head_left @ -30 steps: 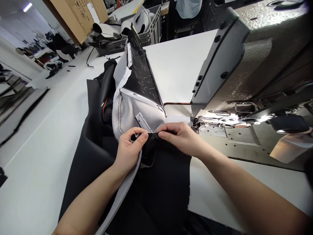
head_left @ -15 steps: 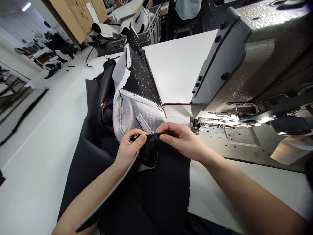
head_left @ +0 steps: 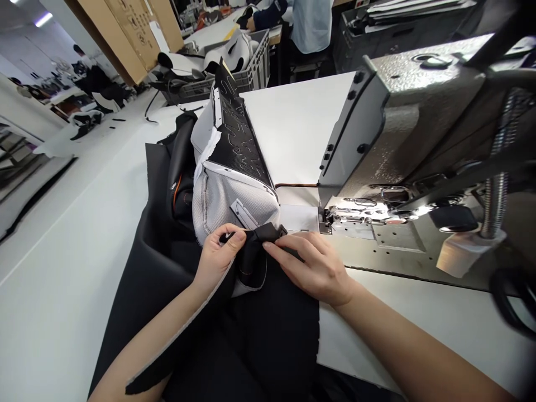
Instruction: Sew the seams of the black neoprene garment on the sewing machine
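Observation:
A large black leather-like seat cover (head_left: 167, 279) with pale grey mesh backing lies bunched on the white table. Its folded black edge (head_left: 266, 231) is held up between my two hands. My left hand (head_left: 220, 251) pinches the left end of this edge between thumb and fingers. At the right end, my right hand (head_left: 310, 265) has its fingertips closed on the edge, palm turned down. A grey mesh panel (head_left: 234, 192) of the cover rises just beyond my hands, with a black panel (head_left: 240, 134) bearing wavy stitching behind it.
To the right stands a sewing machine (head_left: 393, 123) with its lit needle area (head_left: 330, 218) near my right hand. A grey crate (head_left: 255, 72) of cut pieces and a cardboard box (head_left: 129, 33) are at the back. A co-worker's sleeve (head_left: 270, 15) shows beyond.
My right hand has turned over, palm down, and shifted its hold on the edge, whose right end now sticks up. My left hand keeps its pinch. The view has shifted slightly.

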{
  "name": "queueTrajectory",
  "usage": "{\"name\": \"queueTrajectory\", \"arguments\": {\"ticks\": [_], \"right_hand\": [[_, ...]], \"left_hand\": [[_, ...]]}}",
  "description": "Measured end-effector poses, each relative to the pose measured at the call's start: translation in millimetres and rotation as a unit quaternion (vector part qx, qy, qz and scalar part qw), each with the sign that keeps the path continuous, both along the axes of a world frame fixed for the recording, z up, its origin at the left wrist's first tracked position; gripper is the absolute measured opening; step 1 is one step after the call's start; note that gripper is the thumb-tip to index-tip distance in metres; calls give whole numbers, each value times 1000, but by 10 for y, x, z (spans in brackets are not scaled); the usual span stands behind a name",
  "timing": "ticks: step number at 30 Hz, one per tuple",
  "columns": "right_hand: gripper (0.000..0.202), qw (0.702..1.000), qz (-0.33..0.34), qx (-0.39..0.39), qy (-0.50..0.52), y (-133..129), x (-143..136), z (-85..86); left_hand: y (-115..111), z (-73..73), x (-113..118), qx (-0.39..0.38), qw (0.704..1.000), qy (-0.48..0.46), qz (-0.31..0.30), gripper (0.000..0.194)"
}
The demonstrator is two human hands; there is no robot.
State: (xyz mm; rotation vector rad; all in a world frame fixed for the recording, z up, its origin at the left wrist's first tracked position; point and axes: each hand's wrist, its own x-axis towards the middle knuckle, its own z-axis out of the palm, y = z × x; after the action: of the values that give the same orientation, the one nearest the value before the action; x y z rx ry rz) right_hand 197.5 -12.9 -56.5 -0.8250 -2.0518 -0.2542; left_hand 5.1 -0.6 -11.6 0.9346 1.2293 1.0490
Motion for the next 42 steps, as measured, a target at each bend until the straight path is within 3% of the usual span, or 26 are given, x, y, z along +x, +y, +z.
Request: {"name": "queueTrajectory", "arguments": {"ticks": [6, 11, 15, 20, 23, 26, 29, 32, 34, 37, 42], "right_hand": [[35, 999, -16, -34, 14, -34, -100, -13], [45, 995, -7, -101, 15, -24, -157, -70], [48, 984, 12, -179, -17, 76, -156, -205], [44, 932, -6, -321, -170, 282, -17, -193], [34, 919, -49, -318, -227, 254, 162, -99], [36, 931, -105, -285, -201, -4, 431, -58], [31, 948, -87, -265, -154, -412, 673, -97], [32, 951, 56, -255, -165, -793, 701, -167], [46, 938, 126, -261, -192, -958, 584, -194], [60, 935, 101, -264, -213, -1029, 344, -199], [30, 968, 33, -161, -190, -754, 270, -228]], "left_hand": [[3, 10, 0, 17, 1000, 14, 8, 44], [-21, -6, 19, 167, 980, 106, -25, 28], [-46, -45, 100, 314, 909, 243, -129, 13], [-68, -180, 266, 355, 810, 370, -285, 17], [-68, -282, 330, 375, 747, 442, -327, 22], [-54, -339, 348, 381, 711, 483, -340, 23], [-48, -342, 355, 403, 702, 483, -333, 21], [-54, -327, 379, 429, 704, 470, -315, 21], [-61, -323, 402, 438, 708, 464, -303, 22], [-60, -327, 433, 444, 703, 472, -293, 23], [54, -340, 523, 482, 687, 454, -301, 23]]}}
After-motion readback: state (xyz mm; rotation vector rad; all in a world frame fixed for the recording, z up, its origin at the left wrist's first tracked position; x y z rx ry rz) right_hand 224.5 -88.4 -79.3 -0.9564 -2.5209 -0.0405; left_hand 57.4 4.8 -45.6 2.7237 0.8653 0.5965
